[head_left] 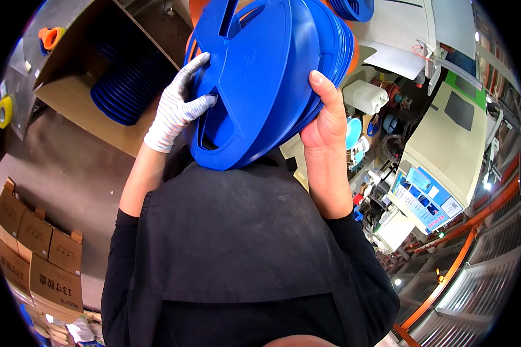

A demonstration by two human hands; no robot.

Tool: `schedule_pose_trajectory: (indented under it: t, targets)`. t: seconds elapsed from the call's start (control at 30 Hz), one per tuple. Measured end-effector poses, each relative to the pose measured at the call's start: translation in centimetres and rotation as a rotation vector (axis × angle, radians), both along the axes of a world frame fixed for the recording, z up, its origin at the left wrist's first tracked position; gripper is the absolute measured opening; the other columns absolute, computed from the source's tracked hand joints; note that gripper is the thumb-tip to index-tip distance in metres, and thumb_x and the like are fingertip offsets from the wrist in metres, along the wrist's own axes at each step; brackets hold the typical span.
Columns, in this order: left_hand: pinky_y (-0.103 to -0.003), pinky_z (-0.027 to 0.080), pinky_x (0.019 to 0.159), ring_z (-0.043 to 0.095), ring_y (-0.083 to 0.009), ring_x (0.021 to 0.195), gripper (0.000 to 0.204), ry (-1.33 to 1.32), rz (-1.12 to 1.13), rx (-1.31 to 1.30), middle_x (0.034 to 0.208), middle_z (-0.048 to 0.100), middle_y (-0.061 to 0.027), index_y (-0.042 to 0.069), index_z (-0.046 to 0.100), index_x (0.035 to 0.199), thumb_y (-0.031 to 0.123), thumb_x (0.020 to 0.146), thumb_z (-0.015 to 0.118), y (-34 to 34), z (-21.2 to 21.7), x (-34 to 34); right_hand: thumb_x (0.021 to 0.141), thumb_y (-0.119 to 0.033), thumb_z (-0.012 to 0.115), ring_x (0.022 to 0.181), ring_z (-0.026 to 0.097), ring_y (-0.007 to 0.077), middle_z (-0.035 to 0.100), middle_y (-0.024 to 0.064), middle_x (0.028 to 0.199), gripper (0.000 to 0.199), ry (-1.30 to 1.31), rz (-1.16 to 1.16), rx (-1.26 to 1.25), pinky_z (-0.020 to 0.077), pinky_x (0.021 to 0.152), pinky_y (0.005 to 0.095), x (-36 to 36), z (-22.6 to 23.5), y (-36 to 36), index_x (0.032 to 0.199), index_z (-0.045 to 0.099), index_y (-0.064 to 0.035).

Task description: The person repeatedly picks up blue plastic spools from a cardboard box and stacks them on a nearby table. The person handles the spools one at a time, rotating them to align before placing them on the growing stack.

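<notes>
Between my two hands stands a stack of blue plastic reel discs [255, 75], round with cut-out openings, tilted up against the front of my black apron [237, 231]. My left hand [182, 104], in a white knitted glove, has its fingers on the front disc's face and at a cut-out near its left edge. Bare, my right hand [327, 118] grips the stack's right edge, thumb up along the rim; its other fingers are hidden behind the discs. Left of me, an open cardboard box [87, 110] holds a row of dark blue discs [130, 87].
Orange tape [53, 38] and a yellow tape roll [4, 112] are at the far left. Cardboard cartons [55, 283] are stacked at lower left. More blue discs [353, 8] lie at the top. A beige machine [446, 144] and a white jug [364, 96] stand to the right.
</notes>
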State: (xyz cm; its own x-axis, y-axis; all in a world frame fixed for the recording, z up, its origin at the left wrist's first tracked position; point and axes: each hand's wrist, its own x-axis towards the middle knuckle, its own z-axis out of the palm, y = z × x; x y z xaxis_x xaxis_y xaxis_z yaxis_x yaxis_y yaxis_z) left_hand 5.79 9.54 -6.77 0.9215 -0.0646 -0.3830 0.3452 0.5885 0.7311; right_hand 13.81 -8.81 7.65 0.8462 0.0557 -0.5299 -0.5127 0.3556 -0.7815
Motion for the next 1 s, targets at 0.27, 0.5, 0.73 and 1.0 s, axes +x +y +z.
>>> schedule_pose_trajectory:
  t: [0.27, 0.5, 0.73, 1.0]
  targets:
    - [-0.04, 0.031, 0.11, 0.044, -0.0264, 0.126, 0.078, 0.022, 0.014, -0.267, 0.137, 0.046, -0.0152, 0.011, 0.043, 0.14, 0.005, 0.071, 0.077, -1.5, 0.2, 0.2, 0.079, -0.008, 0.066, 0.094, 0.065, 0.021, 0.064, 0.0097, 0.106, 0.043, -0.001, -0.008, -0.006, 0.0541, 0.084, 0.0342, -0.4, -0.1, -0.8, 0.119, 0.055, -0.0017]
    - [-0.037, 0.031, 0.11, 0.043, -0.0236, 0.127, 0.078, -0.01, 0.007, -0.202, 0.139, 0.046, -0.013, 0.011, 0.044, 0.14, 0.007, 0.07, 0.079, -1.0, 0.2, 0.5, 0.079, -0.007, 0.065, 0.092, 0.065, 0.0217, 0.064, 0.0105, 0.107, 0.046, -0.002, -0.003, 0.021, 0.0555, 0.081, 0.034, -0.3, -0.3, -0.9, 0.122, 0.052, -0.0017]
    - [-0.034, 0.035, 0.107, 0.047, -0.0205, 0.123, 0.073, -0.07, 0.031, -0.178, 0.138, 0.047, -0.012, 0.009, 0.042, 0.141, 0.006, 0.075, 0.074, -0.2, -0.8, 0.7, 0.083, -0.011, 0.067, 0.086, 0.063, 0.0208, 0.064, 0.0124, 0.104, 0.038, -0.007, 0.065, 0.034, 0.0526, 0.067, 0.031, 0.2, -0.6, -0.7, 0.116, 0.053, -0.0011]
    - [-0.04, 0.045, 0.098, 0.06, -0.0263, 0.105, 0.071, -0.057, 0.203, -0.841, 0.123, 0.057, -0.0175, 0.0, 0.042, 0.136, 0.045, 0.085, 0.06, 4.0, -0.7, -1.2, 0.09, -0.05, 0.056, 0.07, 0.043, 0.0126, 0.051, 0.0035, 0.086, 0.056, 0.056, 0.126, 0.151, 0.0394, 0.059, 0.0244, 1.6, -0.9, -2.3, 0.116, 0.048, -0.0015]
